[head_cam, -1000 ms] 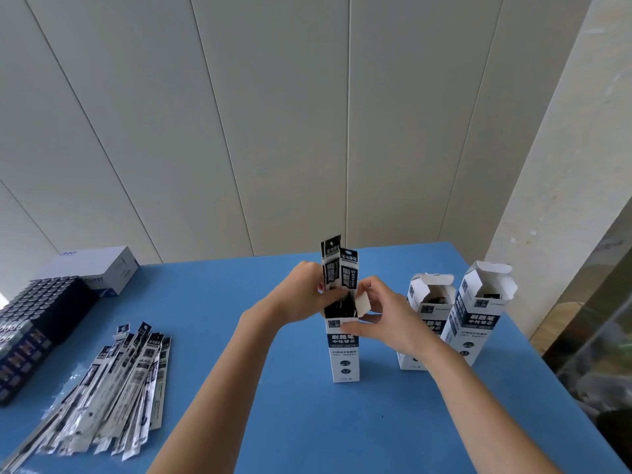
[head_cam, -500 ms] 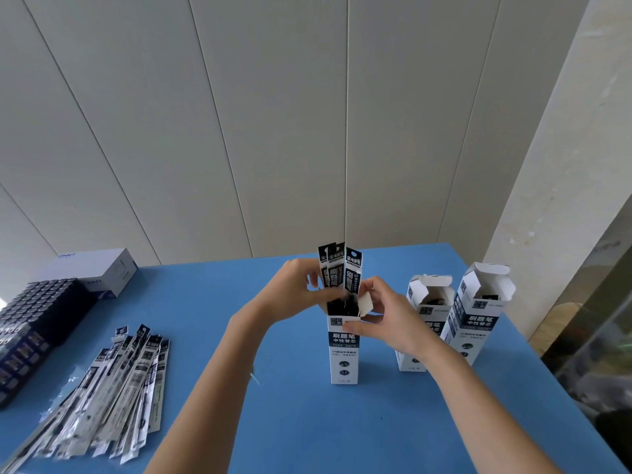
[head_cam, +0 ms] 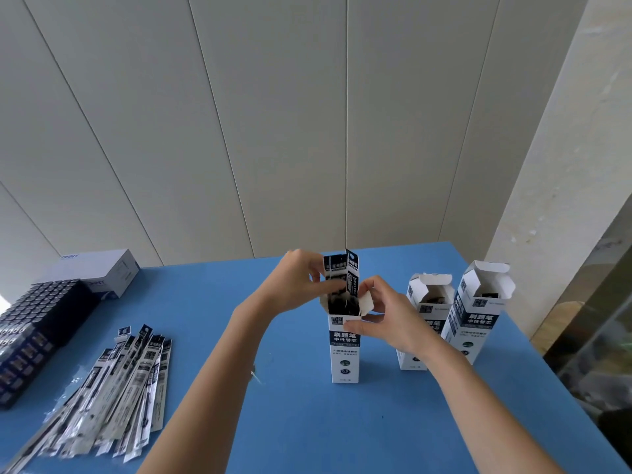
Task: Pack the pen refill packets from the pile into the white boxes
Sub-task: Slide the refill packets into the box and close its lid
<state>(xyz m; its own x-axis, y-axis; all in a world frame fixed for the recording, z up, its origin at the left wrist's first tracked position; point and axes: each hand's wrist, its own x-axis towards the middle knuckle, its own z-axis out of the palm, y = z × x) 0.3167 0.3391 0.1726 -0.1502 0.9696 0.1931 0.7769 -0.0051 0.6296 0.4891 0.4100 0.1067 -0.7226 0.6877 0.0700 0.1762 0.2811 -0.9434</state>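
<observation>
A tall white box (head_cam: 345, 350) stands upright in the middle of the blue table (head_cam: 307, 422), its top flaps open. Several black-and-white refill packets (head_cam: 342, 271) stick out of its mouth. My left hand (head_cam: 297, 285) pinches those packets from the left, at the box opening. My right hand (head_cam: 383, 316) grips the box's upper right side, thumb across its front below a side flap. A pile of refill packets (head_cam: 116, 395) lies fanned out at the table's left front.
Two more open white boxes (head_cam: 427, 323) (head_cam: 478, 313) stand upright at the right, close to the table edge. A black tray of dark items (head_cam: 30, 333) and a white carton (head_cam: 102, 271) sit at the far left. A wall runs behind the table.
The packets in my left hand have shifted slightly at the box mouth and still stick out. My right hand stays on the box. The camera tilted up a little.
</observation>
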